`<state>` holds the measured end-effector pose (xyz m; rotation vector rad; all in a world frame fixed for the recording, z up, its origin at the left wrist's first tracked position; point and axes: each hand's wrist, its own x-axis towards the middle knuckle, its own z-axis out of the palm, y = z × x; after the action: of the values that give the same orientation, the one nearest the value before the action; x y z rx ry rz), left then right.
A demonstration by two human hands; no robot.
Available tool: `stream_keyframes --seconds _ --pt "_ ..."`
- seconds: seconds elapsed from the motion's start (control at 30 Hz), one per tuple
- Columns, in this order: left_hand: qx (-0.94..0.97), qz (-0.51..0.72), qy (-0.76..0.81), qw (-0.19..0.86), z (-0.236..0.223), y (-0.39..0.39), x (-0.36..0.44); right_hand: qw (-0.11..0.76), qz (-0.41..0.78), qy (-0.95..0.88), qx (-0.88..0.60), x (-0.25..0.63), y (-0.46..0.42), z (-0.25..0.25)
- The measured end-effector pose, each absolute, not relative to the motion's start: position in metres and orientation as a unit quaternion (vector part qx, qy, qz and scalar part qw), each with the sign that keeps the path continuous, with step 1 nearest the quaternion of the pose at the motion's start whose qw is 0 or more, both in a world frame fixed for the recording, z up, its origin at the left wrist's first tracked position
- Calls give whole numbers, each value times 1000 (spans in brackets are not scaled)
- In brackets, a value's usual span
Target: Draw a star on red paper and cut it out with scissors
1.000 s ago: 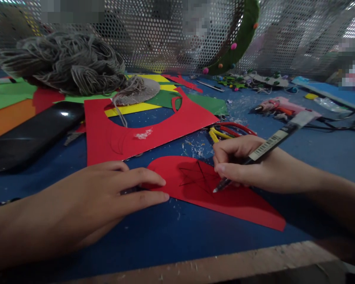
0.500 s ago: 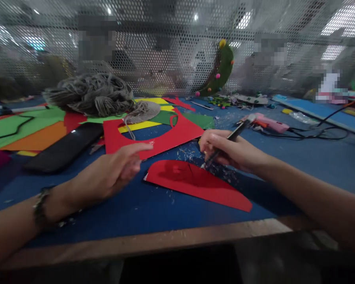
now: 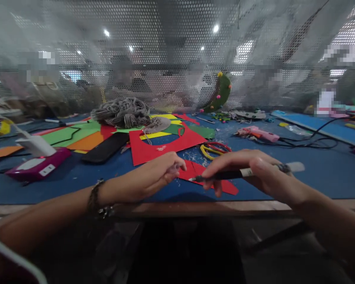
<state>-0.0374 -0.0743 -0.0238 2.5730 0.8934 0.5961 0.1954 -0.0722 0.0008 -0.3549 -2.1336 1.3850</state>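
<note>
My right hand (image 3: 254, 169) holds a black pen (image 3: 225, 175) level, its tip pointing left above a red paper cut-out (image 3: 197, 170) that lies on the blue table (image 3: 284, 173). My left hand (image 3: 154, 177) hovers with loosely curled fingers just left of the pen tip, over the cut-out's left end; it seems to hold nothing. A bracelet is on my left wrist. Behind the hands lies a larger red sheet (image 3: 162, 148) with a round hole cut in it.
A black case (image 3: 106, 146), coloured paper sheets (image 3: 73, 136) and grey yarn (image 3: 121, 112) sit at back left. A magenta device (image 3: 37, 167) is at left, scissors (image 3: 215, 149) behind my right hand, a pink glue gun (image 3: 256, 133) with cables at right. A perforated metal screen (image 3: 171, 59) closes the back.
My head has lifted, so the view is wider. My left hand came off the cut-out and rose. My right hand stopped drawing and turned the pen level, tip to the left.
</note>
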Motion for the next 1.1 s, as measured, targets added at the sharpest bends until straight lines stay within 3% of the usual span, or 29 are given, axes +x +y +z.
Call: stream_keyframes --seconds 0.2,0.5,0.7,0.9,1.1 --pt "933 202 262 143 -5 -82 -31 347 465 -800 -151 194 -86 1" --pt "952 138 270 39 2 -90 -30 325 349 -860 -182 190 -101 4" --pt "955 140 261 -13 3 -96 -31 407 395 -811 -146 193 -106 3" --pt "958 126 253 -44 -3 -100 -30 344 287 -878 -171 189 -110 9" --pt "961 132 239 -48 -6 -104 -29 341 291 -878 -167 189 -107 5"
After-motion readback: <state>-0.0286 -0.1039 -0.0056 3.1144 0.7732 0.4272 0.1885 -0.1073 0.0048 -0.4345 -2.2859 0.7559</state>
